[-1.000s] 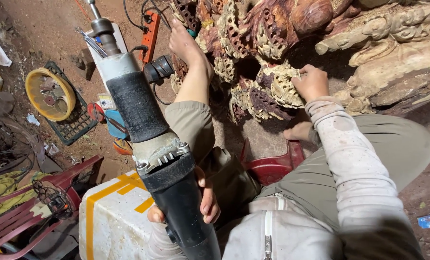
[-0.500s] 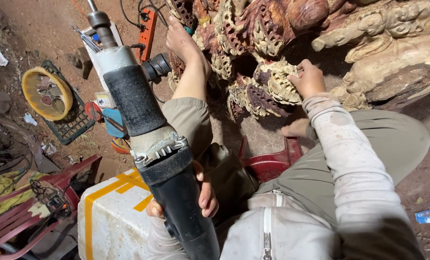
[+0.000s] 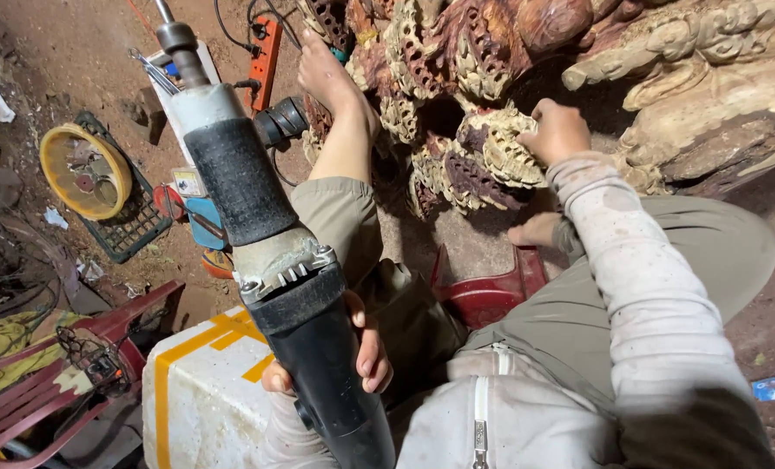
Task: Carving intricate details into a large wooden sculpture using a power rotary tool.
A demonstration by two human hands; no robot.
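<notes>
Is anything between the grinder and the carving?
Yes: the person's own shin and foot lie between the grinder in the left hand and the carved wood; the right hand rests on it.

A bare dirt floor (image 3: 83,52) carries an orange power strip (image 3: 264,61), a yellow round dish (image 3: 83,171) on a dark grid tray (image 3: 135,227), a red plastic chair (image 3: 53,373) and a white box (image 3: 201,391).

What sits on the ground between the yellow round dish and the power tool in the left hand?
In the head view, a dark slotted tray under the yellow dish, then bare dirt with a red and blue item, before the power tool in the left hand.
</notes>
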